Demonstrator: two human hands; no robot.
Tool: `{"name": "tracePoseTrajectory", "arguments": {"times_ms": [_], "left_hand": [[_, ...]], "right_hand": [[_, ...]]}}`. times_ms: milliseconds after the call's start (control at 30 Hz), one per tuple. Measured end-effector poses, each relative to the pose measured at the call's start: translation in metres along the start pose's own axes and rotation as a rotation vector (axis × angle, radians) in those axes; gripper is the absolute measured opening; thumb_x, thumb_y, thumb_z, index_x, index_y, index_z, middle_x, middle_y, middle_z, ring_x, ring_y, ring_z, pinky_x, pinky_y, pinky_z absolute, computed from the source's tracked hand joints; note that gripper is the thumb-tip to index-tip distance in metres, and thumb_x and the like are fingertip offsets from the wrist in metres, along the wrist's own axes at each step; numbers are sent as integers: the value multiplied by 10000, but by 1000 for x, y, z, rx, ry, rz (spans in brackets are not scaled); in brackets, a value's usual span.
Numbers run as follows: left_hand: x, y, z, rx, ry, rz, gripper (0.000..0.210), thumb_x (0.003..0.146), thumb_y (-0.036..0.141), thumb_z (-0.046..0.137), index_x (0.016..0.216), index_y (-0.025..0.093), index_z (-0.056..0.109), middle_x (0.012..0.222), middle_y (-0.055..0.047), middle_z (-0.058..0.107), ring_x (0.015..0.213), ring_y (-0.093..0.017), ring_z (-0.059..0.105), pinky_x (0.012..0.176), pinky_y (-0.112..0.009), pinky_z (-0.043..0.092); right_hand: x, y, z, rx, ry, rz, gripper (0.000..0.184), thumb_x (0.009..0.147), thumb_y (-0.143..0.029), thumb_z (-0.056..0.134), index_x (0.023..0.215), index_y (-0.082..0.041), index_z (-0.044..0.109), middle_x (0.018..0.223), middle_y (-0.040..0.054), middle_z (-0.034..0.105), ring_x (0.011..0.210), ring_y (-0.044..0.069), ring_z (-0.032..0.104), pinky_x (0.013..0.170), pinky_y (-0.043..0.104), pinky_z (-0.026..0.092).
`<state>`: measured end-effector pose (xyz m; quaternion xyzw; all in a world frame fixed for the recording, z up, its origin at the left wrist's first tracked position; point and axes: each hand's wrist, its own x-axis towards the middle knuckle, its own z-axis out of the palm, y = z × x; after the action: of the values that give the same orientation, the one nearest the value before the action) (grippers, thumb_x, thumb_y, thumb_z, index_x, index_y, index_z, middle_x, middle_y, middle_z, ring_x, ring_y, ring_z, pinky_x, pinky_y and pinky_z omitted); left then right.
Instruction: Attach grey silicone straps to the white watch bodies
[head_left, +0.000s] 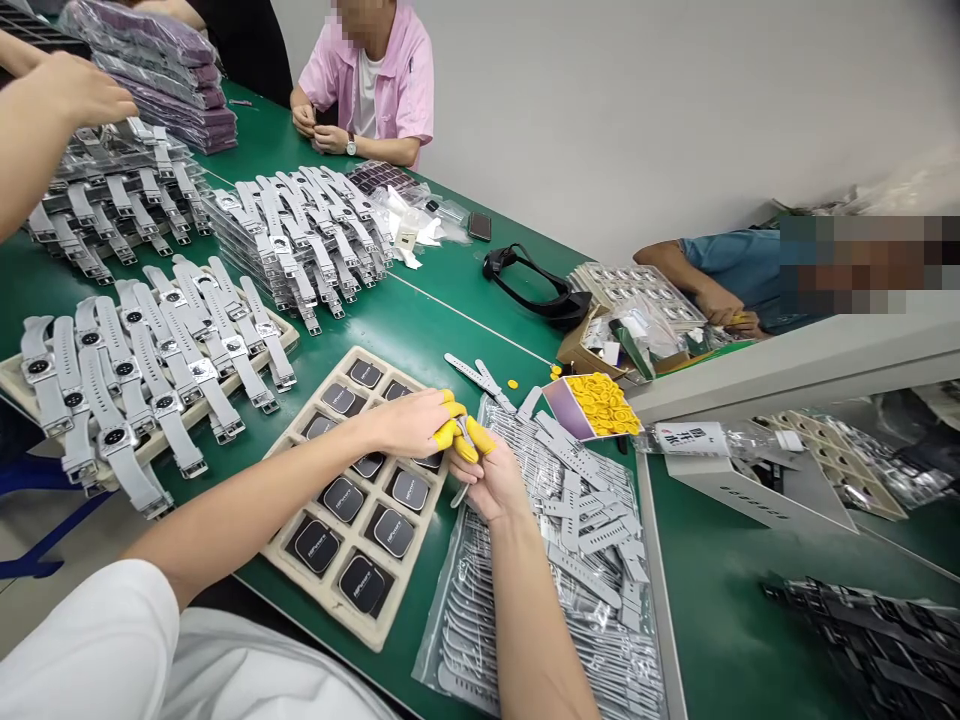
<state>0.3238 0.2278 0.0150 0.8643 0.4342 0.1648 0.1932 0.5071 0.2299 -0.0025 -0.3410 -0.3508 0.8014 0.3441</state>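
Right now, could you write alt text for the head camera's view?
Left hand and right hand, fingers yellow-covered, hold a small grey part near a tray of dark squares and a bag of grey straps. Grey watches crowd the green table; other people are nearby.

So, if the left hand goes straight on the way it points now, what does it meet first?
The left hand would probably meet the right hand first, at its yellow-covered fingers; exact depth is unclear.
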Motion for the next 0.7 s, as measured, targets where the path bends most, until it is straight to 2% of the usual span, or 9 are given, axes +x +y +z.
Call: {"name": "tracePoseTrajectory", "arguments": {"times_ms": [133, 267, 367, 467, 533, 600, 700], "left_hand": [[-2, 1, 4, 98, -31, 5, 362, 962, 205, 464, 1230, 75, 670, 1105, -168, 699, 1078, -298, 619, 1026, -427, 471], [-4, -3, 3, -64, 25, -3, 350, 1003, 206, 402, 1224, 139, 665, 1150, -132, 708, 1119, -258, 640, 1046, -394, 479], [-5, -5, 2, -200, 74, -51, 381, 1043, 271, 401, 1344, 128, 586, 1209, -143, 690, 1156, -248, 650, 1029, -376, 499], [-5, -6, 4, -385, 180, -131, 402, 1022, 335, 522, 1377, 147, 540, 1168, -123, 702, 1055, -239, 678, 936, -374, 536], [-3, -7, 8, -499, 287, -166, 301, 987, 361, 602, 1217, 169, 622, 1072, -87, 706, 976, -224, 672, 901, -376, 544], [1, -7, 11, -655, 406, -188, 244, 957, 401, 654, 1043, 174, 651, 1045, -75, 694, 996, -217, 662, 901, -372, 555], [6, -10, 13, -1026, 540, -302, 341, 898, 487, 720, 989, 185, 589, 1058, -62, 701, 999, -217, 696, 802, -345, 607]], "right_hand": [[1, 4, -2, -77, 56, 44, 501, 726, -508, 913, 670, -180, 539, 507, -87, 408, 398, 11, 226, 354, 140, 234], [-1, 5, 0, -95, 56, 12, 496, 740, -537, 898, 686, -177, 560, 515, -75, 453, 399, 15, 250, 362, 142, 253], [-1, 3, 2, -78, 81, -36, 455, 756, -536, 883, 744, -185, 594, 544, -60, 514, 399, 31, 301, 361, 157, 293], [-1, 0, 2, -85, 110, -93, 428, 794, -568, 840, 823, -203, 617, 599, -42, 571, 431, 64, 398, 381, 178, 365], [-2, -1, 2, -119, 103, -110, 426, 830, -593, 801, 842, -211, 611, 615, -42, 573, 439, 69, 410, 394, 186, 389], [-4, -1, 3, -149, 73, -80, 443, 843, -619, 779, 841, -212, 602, 587, -55, 531, 414, 59, 350, 379, 185, 357], [-7, -3, 5, -181, -2, 34, 483, 837, -662, 757, 839, -206, 598, 546, -76, 462, 396, 45, 252, 358, 176, 269]]}}
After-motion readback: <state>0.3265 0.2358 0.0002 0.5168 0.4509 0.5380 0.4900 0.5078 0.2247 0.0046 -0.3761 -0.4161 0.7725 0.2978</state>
